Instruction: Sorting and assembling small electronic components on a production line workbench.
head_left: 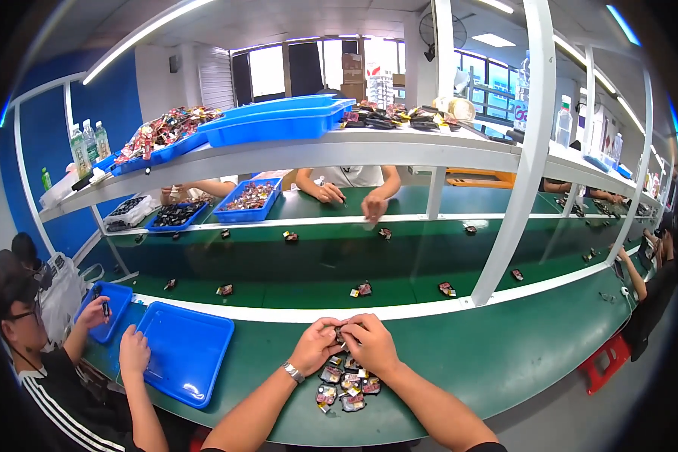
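My left hand [315,349], with a metal watch on its wrist, has its fingers closed round a small dark part [340,337]. My right hand [372,345] pinches the same part from the other side. Fingers cover most of it, so its exact kind does not show. Just below both hands, on the green worktop [459,369], lies a loose pile of small black-edged parts [352,381] with clear, red and yellow bits. They look like small electronic assemblies.
A blue tray [217,331] stands to the left, beside a co-worker [34,354] handling a small dark item. Similar parts [361,289] lie spaced along the green belt [309,264] ahead. An overhead shelf [316,151] holds blue trays; its white post [516,181] rises at right.
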Motion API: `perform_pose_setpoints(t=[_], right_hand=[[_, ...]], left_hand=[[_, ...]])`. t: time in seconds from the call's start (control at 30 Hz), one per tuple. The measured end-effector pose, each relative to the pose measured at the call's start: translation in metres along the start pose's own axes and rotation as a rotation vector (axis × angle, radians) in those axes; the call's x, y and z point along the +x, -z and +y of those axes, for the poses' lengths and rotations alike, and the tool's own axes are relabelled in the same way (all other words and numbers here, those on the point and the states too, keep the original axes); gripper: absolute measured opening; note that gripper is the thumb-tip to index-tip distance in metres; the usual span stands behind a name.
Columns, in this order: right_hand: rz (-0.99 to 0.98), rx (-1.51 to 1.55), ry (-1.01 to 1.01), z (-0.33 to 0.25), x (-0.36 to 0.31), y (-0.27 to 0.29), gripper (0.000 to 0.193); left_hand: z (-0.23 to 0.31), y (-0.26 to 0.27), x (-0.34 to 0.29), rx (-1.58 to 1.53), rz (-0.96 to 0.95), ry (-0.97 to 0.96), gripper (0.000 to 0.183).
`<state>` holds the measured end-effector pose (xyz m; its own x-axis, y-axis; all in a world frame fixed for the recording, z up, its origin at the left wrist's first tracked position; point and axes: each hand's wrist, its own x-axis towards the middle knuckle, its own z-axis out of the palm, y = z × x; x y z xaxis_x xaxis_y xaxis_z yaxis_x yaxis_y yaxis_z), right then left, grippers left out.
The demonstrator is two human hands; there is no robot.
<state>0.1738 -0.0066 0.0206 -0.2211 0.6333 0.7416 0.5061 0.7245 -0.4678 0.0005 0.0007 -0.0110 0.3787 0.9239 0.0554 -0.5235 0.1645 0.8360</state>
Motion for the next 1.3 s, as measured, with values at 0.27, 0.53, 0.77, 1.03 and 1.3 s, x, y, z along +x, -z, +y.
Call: perform_pose_setpoints(t=[0.27, 0.53, 0.77, 1.03, 1.3], right_hand=[[0.001, -0.060, 0.028, -0.007, 0.001, -0.004, 0.015], [0.047, -0.119, 0.028, -0.004, -0.002, -0.008, 0.012], [0.037, -0.163, 0.032, -0.008, -0.001, -0.012, 0.013], [-0.027, 0.242, -0.276, 0.005, -0.001, -0.006, 0.016], [-0.011, 0.322, -0.398, 0.018, 0.003, -0.013, 0.012]], left_hand=[[-0.004, 0.010, 0.002, -0.005, -0.011, -0.006, 0.021], [-0.003, 0.001, 0.001, 0.013, 0.006, -0.011, 0.021], [0.000, -0.003, -0.001, 0.088, 0.086, -0.025, 0.020], [-0.006, -0.007, 0.004, 0.263, 0.218, -0.086, 0.016], [-0.006, -0.006, 0.004, 0.348, 0.213, -0.144, 0.018]])
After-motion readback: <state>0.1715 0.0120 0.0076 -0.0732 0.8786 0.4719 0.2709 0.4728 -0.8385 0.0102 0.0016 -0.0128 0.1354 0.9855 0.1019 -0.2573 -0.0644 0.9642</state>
